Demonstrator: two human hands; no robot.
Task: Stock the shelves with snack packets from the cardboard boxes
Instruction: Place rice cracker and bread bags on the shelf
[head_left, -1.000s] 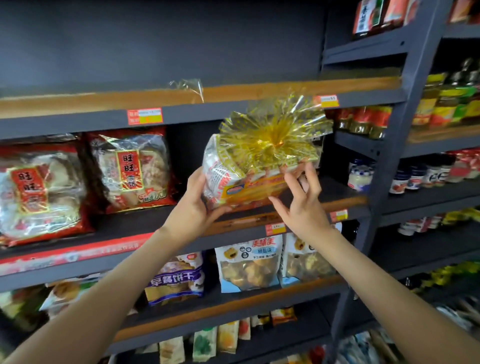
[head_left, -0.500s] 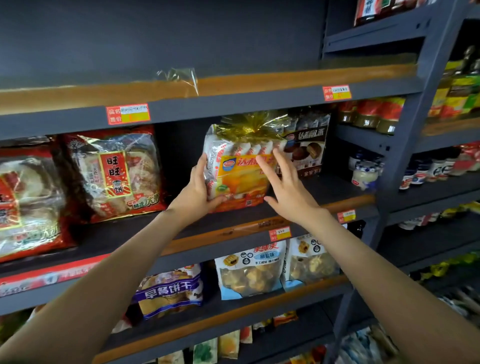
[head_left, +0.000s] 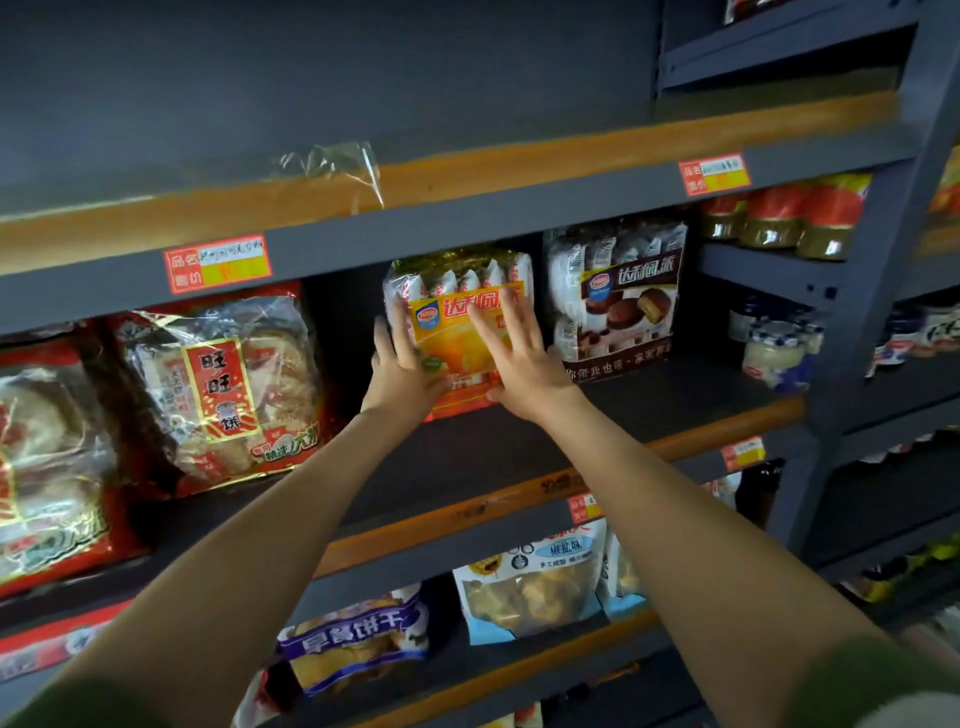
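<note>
Our left hand (head_left: 402, 366) and right hand (head_left: 522, 364) press flat, fingers straight, on one orange packet (head_left: 449, 340) mid-frame, one brown packet (head_left: 618, 296) just right, two red packets (head_left: 218, 389) left.

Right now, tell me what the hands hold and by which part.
No true grip: left hand and right hand press flat on the yellow snack packet, left at its left edge, right on its front.

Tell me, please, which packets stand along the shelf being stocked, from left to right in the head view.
On that shelf: red rice-cracker bag at the left edge → second red rice-cracker bag → orange pie packet → brown chocolate pie packet.
</note>
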